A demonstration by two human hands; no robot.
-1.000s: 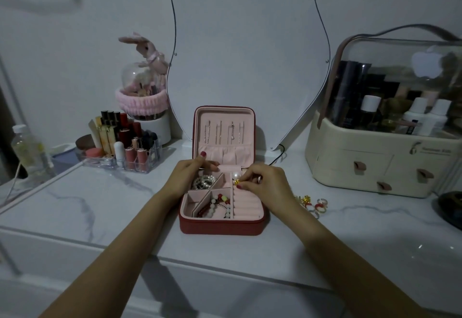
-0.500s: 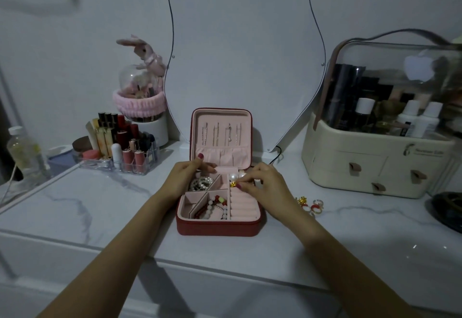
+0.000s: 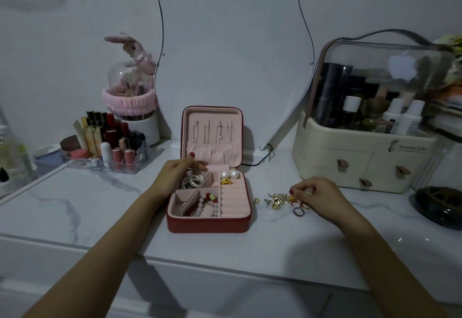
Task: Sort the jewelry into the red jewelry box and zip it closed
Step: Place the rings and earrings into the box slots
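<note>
The left hand (image 3: 176, 175) grips the red jewelry box (image 3: 208, 222) at its 10 o'clock corner, hiding a pearl bracelet (image 3: 191, 182). At the box's 3 o'clock, the right hand (image 3: 317, 192) curls over loose rings (image 3: 280, 201); whether it pinches one cannot be told.

We identify this location as a home dressing area, specifically a vanity table. We base this on the following items. A white marble-pattern vanity top (image 3: 75, 207) carries all objects. A curved frameless mirror (image 3: 232, 50) stands at its back edge, against a plain wall. Near the back left corner we see a clear organizer holding lipsticks (image 3: 112, 142), and behind it a pink plush rabbit (image 3: 135, 50) above a cup wrapped in a pink headband (image 3: 127, 102). Toward the back right corner stands a cream cosmetics case (image 3: 362, 157) with a clear lid, small drawers and bottles inside. An open red jewelry box (image 3: 210, 225) sits mid-table.
</note>
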